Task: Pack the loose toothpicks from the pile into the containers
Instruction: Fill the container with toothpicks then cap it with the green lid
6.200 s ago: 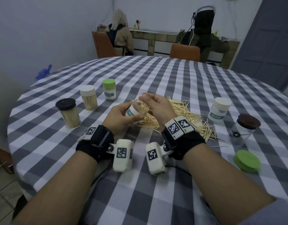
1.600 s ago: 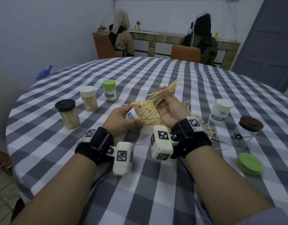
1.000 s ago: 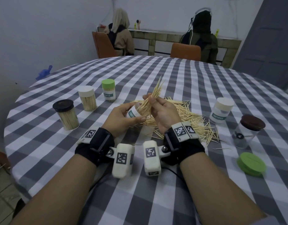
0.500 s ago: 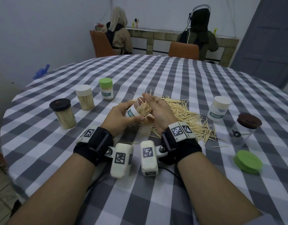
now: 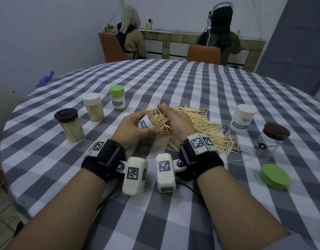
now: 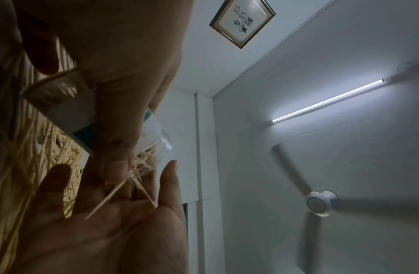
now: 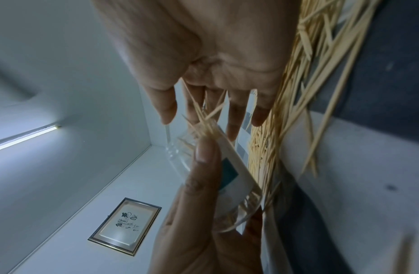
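I see the clear labelled container (image 5: pixel 146 123) tilted at frame centre, toothpicks bristling from its mouth; the loose pile (image 5: pixel 206 127) sprawls right of it.

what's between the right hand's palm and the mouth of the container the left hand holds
A splayed bunch of toothpicks, half in the container held by the left hand, against the right hand; the head and wrist views show it.

Six clear cylindrical toothpick containers: three filled and capped (image 5: pixel 72 126) (image 5: pixel 93 109) (image 5: pixel 117 97), two capped at the right (image 5: pixel 242 118) (image 5: pixel 271 141), one uncapped (image 5: pixel 146 121). One loose green round lid (image 5: pixel 274 176). One pile of loose wooden toothpicks (image 5: pixel 206 126). Two hands (image 5: pixel 133 129) (image 5: pixel 175 121). Two seated persons (image 5: pixel 131 41) (image 5: pixel 221 36). Two brown chairs (image 5: pixel 110 46) (image 5: pixel 203 54).
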